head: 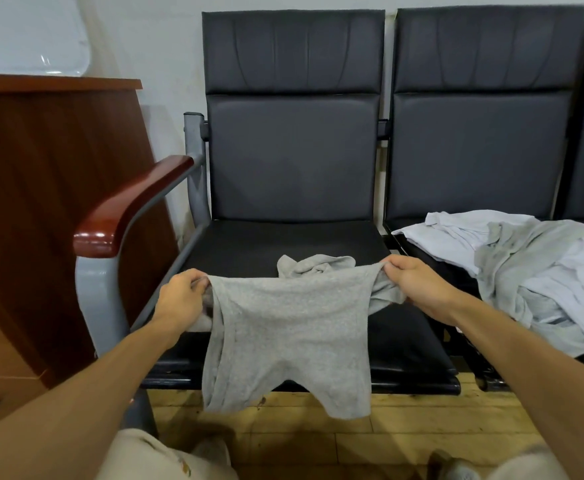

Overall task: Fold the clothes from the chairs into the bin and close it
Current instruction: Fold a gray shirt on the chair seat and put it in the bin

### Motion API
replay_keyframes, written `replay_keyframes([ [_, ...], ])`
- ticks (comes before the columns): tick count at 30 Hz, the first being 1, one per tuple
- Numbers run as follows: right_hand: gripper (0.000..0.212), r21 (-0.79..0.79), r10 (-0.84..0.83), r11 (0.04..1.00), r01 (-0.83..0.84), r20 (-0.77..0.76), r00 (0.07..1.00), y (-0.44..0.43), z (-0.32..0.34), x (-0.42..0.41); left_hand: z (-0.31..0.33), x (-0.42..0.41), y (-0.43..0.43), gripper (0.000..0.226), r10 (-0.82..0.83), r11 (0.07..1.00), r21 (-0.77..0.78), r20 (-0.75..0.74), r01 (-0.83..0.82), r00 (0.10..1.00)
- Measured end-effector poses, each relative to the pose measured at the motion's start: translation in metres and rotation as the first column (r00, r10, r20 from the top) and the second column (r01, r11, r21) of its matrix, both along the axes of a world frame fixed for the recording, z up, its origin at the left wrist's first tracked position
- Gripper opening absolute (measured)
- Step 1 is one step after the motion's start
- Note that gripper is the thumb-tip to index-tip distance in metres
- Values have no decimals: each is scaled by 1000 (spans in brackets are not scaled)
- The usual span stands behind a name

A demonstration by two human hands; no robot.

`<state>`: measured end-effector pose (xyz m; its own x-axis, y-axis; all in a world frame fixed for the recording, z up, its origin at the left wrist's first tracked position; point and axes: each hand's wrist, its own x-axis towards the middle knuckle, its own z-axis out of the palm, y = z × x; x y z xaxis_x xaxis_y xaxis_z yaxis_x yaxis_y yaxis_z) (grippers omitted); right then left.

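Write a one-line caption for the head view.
A grey garment held spread between left hand and right hand over a chair seat; more clothes heaped on the next chair.

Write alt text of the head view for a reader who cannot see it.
The left hand and right hand grip a grey garment, stretched over a black chair. A pile of crumpled clothes lies on the next chair.

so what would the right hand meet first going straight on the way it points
The right hand would likely meet the bunched far part of the grey knit garment it holds; depth unclear.
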<state>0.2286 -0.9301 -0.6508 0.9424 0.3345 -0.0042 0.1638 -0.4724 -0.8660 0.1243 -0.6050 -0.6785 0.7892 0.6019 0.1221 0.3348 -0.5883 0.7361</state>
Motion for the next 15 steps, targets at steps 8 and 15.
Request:
replay_keyframes([
  [8,28,-63,-262,957,282,225,939,0,-2,4,3,0,4,32,7,995,101,-82,1,997],
  [15,13,-170,-262,936,307,245,934,-12,-9,8,1,-3,8,25,-64,981,175,-106,82,992],
])
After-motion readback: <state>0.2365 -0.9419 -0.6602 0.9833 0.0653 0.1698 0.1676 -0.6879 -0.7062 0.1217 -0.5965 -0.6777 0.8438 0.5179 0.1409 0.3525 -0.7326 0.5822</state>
